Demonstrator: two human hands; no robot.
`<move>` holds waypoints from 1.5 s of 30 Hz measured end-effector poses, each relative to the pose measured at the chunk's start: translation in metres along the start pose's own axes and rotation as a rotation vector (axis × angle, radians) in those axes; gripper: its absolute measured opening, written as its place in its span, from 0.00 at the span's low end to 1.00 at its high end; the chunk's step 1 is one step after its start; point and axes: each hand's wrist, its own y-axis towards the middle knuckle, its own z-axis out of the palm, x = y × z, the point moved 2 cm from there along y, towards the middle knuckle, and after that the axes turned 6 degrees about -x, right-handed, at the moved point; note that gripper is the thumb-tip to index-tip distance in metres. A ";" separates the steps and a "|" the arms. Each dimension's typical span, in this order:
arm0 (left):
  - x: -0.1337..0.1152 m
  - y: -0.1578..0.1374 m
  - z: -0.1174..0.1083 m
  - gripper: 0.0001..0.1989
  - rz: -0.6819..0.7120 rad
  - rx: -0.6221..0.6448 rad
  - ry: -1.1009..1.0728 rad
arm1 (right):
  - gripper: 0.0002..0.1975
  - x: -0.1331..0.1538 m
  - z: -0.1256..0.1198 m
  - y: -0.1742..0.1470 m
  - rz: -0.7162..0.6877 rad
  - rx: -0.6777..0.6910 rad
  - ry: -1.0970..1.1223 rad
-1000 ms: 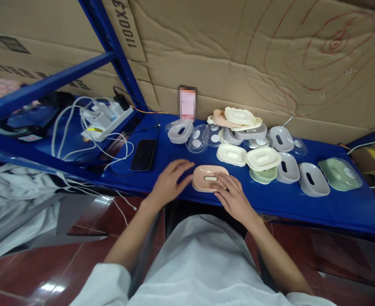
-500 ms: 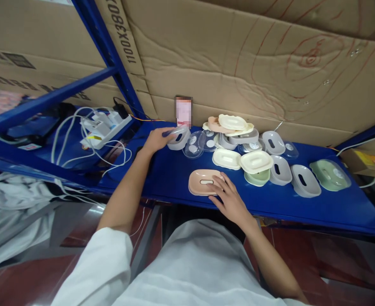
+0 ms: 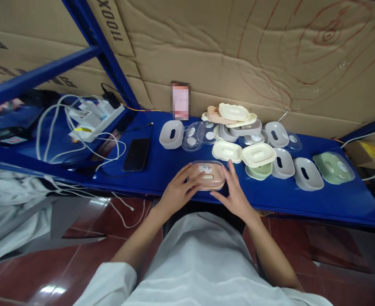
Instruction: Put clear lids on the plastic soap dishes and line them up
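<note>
I take the peach dish (image 3: pixel 213 187) as the centre of the clock, with twelve o'clock toward the cardboard wall (image 3: pixel 187 55). This dish lies near the front edge of the blue worktop (image 3: pixel 163 163), in front of the person's body, and a clear lid (image 3: pixel 216 171) with a round sticker is over it. The left hand (image 3: pixel 178 190) comes from about eight o'clock; its fingers are grasping the lid at its left side, some of them lying across the top. The right hand (image 3: pixel 237 196) comes from four o'clock. Its fingers are spread and curved about the right end, the thumb low at the near edge; whether they grip, I cannot tell.

Toward eleven o'clock stands a grey dish (image 3: pixel 165 139), and beside it, near half past eleven, lies a loose clear cover (image 3: pixel 192 142). A pile with a cream tray (image 3: pixel 234 111) on its top is toward one o'clock. Another cream tray (image 3: pixel 258 154), between two and three, rests above a green piece (image 3: pixel 261 171). Farther, around three o'clock, is a green dish (image 3: pixel 329 170). A black phone (image 3: pixel 136 154) lies flat between nine and ten, and a white power strip (image 3: pixel 106 123) is at ten.
</note>
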 end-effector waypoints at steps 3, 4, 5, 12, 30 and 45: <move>0.006 -0.002 -0.001 0.28 0.008 0.004 -0.007 | 0.41 0.003 0.000 0.002 0.006 0.045 -0.012; 0.007 -0.002 -0.003 0.29 0.018 0.003 -0.005 | 0.40 0.004 0.000 0.002 0.010 0.050 -0.010; 0.007 -0.003 -0.004 0.29 0.027 0.005 -0.003 | 0.38 0.004 0.000 0.002 0.013 0.049 -0.008; 0.005 -0.004 -0.002 0.25 0.046 0.029 -0.011 | 0.37 0.004 -0.002 -0.004 -0.033 -0.068 -0.035; 0.005 0.009 0.002 0.29 0.062 0.122 -0.080 | 0.30 -0.004 -0.006 -0.006 0.034 -0.102 -0.028; 0.009 0.003 -0.004 0.36 -0.055 0.081 -0.177 | 0.36 -0.006 -0.014 -0.010 -0.035 -0.027 -0.084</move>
